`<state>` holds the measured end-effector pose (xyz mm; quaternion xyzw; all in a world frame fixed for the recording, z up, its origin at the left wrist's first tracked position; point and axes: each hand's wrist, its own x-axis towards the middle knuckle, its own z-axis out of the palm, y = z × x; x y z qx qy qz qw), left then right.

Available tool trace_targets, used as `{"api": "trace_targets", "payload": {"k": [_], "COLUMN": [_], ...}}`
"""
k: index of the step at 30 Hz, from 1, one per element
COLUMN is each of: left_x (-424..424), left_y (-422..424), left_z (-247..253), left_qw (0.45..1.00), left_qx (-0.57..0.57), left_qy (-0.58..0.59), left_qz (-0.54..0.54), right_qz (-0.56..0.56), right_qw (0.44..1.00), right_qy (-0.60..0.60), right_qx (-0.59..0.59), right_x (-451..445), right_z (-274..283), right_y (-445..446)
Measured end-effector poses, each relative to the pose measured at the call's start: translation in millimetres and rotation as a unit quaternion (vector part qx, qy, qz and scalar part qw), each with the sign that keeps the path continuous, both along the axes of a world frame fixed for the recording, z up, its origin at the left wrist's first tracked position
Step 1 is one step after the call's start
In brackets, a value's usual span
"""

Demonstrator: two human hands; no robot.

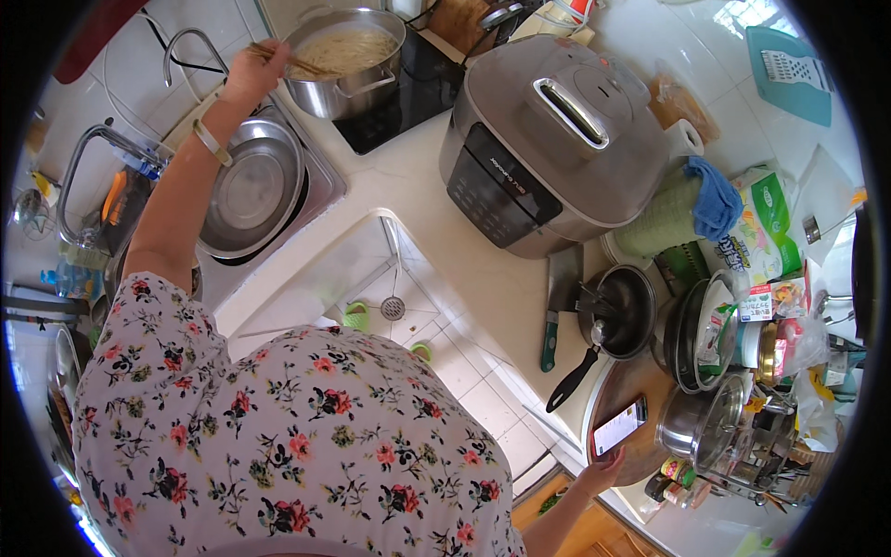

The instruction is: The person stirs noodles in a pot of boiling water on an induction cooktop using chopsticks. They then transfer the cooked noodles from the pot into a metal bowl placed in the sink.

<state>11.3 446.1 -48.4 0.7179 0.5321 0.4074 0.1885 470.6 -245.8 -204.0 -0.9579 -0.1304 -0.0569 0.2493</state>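
Note:
My left hand (259, 71) is closed around wooden chopsticks (312, 68), whose tips reach into a stainless steel pot (320, 101) of pale noodles in liquid (351, 52). The pot sits on a black glass cooktop (418, 90). Below that forearm, a wide metal pan (254, 184) rests over the sink. On the other side, my right hand (603, 475) is at the near edge of a phone (621, 426) with a lit screen, above a round wooden cutting board (651, 379). Whether the fingers grip the phone cannot be made out.
A large grey Joyoung cooker (557, 139) stands on the counter (411, 174). A cleaver (555, 313) lies beside a small black pan (630, 306) with a utensil in it. Lidded pots (686, 425) and jars (674, 473) crowd the right side. A faucet (76, 167) arches at left.

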Motion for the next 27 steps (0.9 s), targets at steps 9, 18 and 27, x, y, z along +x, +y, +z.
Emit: {"api": "trace_targets", "payload": {"k": [9, 18, 27], "left_x": [-3.5, -8.9, -12.1], "left_y": [5.0, 7.3, 10.4], "left_z": [-10.6, -5.1, -3.4], "left_qw": [1.0, 0.999, 0.996], "left_qx": [-0.028, -0.04, -0.024], "left_qy": [0.013, -0.029, -0.082], "left_qz": [-0.004, -0.009, -0.017], "right_qz": [0.074, 0.09, 0.071], "right_qw": [0.989, 0.977, 0.989], "right_qy": [-0.072, -0.108, -0.111], "right_qx": [-0.103, -0.159, -0.065], "right_x": [-35.5, -42.0, -32.6], "right_z": [14.1, 5.9, 1.2], "right_y": [-0.8, -1.5, -5.4]}}
